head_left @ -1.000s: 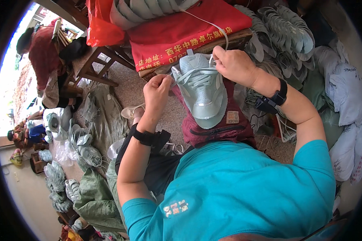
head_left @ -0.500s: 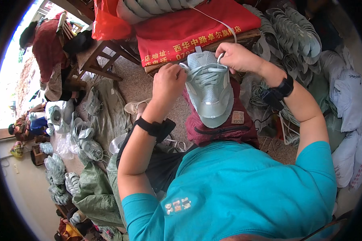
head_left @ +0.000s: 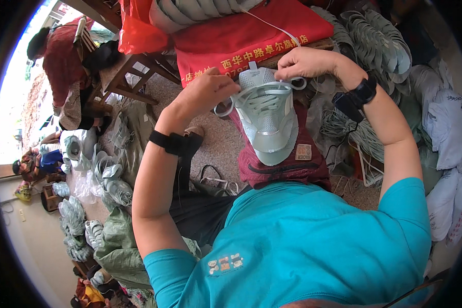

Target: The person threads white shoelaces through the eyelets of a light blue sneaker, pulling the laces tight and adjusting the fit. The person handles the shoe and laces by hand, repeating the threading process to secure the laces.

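A pale mint sneaker upper (head_left: pixel 268 134) lies on the maroon cloth bag (head_left: pixel 287 174) in my lap, toe toward me and tongue pointing away. Its flat shoelace (head_left: pixel 299 83) crosses through the eyelets and runs as a slack band over the top, with a small loop sticking out on each side. At the upper's top left, my left hand (head_left: pixel 206 91) has its fingers closed on the lace near the collar. On the other side my right hand (head_left: pixel 305 62) pinches the lace beside the tongue, just above the right loop.
Beyond the shoe stands a bench draped in red printed cloth (head_left: pixel 251 36), with stacked uppers (head_left: pixel 195 11) on it. More uppers (head_left: pixel 377 38) and white sacks (head_left: pixel 449 128) pile up at right. A wooden stool (head_left: pixel 123 77) and a seated person (head_left: pixel 64 61) are at left.
My left hand has moved up and left, its elbow swinging outward. My right hand has shifted slightly away from me. The lace now bows out in loops on both sides of the upper.
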Motion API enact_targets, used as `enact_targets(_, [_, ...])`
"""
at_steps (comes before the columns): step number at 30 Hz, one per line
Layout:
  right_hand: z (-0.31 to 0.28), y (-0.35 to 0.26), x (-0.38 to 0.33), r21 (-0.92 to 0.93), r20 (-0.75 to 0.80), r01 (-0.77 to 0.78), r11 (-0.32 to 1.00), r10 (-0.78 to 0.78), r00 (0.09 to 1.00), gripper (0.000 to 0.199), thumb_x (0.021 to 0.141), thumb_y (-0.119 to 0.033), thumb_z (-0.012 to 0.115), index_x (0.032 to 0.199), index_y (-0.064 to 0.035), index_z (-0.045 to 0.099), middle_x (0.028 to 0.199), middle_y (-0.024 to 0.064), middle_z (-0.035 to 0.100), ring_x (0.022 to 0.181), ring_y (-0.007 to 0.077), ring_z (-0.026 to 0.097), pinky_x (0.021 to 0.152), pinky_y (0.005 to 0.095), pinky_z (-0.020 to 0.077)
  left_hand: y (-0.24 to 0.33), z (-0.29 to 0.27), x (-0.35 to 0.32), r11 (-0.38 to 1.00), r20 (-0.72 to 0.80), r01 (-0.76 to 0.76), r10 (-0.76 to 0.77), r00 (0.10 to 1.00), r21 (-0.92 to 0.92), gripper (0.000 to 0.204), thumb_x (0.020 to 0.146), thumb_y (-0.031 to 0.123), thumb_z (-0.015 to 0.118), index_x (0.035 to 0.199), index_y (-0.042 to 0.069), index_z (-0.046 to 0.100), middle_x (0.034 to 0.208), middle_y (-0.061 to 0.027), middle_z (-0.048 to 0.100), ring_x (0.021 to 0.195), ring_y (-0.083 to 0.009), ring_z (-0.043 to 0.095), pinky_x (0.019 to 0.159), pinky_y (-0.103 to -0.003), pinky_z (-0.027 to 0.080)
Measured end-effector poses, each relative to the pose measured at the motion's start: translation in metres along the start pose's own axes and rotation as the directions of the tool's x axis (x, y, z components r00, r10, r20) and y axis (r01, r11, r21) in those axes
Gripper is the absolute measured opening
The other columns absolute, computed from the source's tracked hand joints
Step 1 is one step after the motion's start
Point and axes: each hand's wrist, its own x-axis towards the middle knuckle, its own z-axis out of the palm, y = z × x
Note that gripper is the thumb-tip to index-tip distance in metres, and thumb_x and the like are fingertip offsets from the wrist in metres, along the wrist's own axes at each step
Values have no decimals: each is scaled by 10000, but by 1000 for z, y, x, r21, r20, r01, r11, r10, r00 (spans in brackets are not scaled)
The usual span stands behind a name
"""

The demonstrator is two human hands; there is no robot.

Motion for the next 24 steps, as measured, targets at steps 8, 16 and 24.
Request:
enact_targets(8, [17,7,18,212,-96,-154,965,178,979,240,797,-241,670,803,-3,697,691,32,616,682,103,554,618,293,445,8,15,23,948,74,307,-301,951,-83,245,813,234,643,858,2,707,741,-166,631,790,-270,640,733,-398,502])
enact_targets(16, [30,-21,40,438,-538,317,841,-38,842,181,923,-188,627,889,-15,670,775,-15,623,674,60,544,593,238,437,36,31,45,858,-467,-24,-256,846,-514,208,877,199,672,850,-5,699,851,-126,612,782,-228,607,685,-340,472])
enact_targets(24, [66,32,29,15,-815,237,971,-126,565,231,911,-217,679,919,-5,586,817,52,603,744,102,541,666,285,478,4,67,6,916,-631,39,-305,713,-398,170,925,163,619,923,-7,632,891,-164,600,856,-297,574,766,-377,453])
